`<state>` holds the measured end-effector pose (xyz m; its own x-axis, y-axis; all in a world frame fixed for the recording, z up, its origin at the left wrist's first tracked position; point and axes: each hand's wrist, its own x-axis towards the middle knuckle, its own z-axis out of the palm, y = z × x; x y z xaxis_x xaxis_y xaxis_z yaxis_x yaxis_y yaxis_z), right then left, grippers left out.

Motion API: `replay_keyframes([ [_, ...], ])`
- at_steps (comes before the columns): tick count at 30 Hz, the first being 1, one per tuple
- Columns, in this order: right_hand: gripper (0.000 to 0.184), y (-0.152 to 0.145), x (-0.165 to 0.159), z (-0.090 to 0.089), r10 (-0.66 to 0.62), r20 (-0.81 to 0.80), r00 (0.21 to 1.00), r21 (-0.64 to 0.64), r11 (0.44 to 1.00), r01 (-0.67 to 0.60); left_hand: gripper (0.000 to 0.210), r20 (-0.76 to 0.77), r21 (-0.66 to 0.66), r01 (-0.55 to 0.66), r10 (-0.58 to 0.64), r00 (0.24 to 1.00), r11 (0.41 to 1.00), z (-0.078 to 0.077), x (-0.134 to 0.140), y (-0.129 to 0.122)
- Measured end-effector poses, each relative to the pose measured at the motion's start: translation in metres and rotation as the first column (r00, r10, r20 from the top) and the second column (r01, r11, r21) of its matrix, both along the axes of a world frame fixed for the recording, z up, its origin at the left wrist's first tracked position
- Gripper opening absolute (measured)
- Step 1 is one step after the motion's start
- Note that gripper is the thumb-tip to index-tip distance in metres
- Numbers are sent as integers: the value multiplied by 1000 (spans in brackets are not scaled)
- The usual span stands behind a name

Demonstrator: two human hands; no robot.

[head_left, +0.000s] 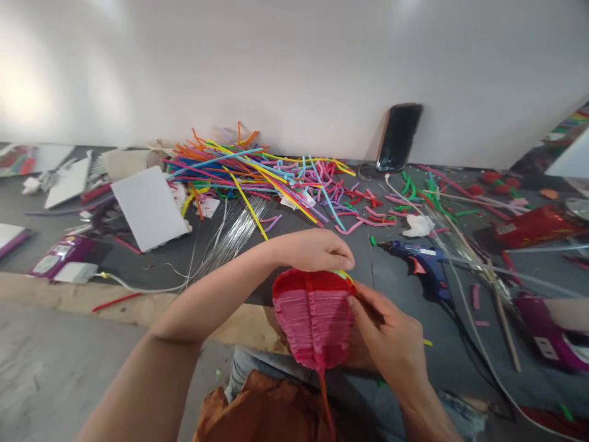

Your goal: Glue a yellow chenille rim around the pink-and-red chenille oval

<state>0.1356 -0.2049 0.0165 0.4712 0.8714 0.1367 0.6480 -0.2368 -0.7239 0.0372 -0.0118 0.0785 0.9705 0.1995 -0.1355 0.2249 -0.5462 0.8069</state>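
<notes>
A leaf-shaped piece made of rows of pink and red pipe cleaners hangs over the table's front edge, with an orange-red stem trailing down over my lap. My right hand pinches its upper right edge between thumb and fingers. Along the top red rim runs a short yellow pipe cleaner. My left hand reaches across above the rim, its fingers curled down onto the yellow strand; their tips are partly hidden.
A heap of coloured pipe cleaners lies against the wall. On the right are a blue glue gun, its cord, sticks and a red can. A phone leans on the wall. At left lie a white board and a purple device.
</notes>
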Motion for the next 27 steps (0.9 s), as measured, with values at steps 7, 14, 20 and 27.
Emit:
replay_keyframes([
  [7, 31, 8, -3, -5, 31, -61, 998, -4, 1000, -31, 14, -180, 170, 174, -143, 973, 970, -8, 7, -6],
  [14, 32, 9, -6, 4, 31, -35, 999, 34, 999, -30, 16, -66, 80, 20, -14, 998, 997, -1, -14, -5],
  [20, 30, 2, -8, 7, 62, 54, 997, 73, 995, -66, 20, -42, -32, -97, 96, 995, 995, -4, -26, -2],
  [27, 29, 1, -8, -4, 86, 156, 984, 161, 981, -111, 20, -20, -119, -151, 149, 989, 981, -12, -28, -3],
])
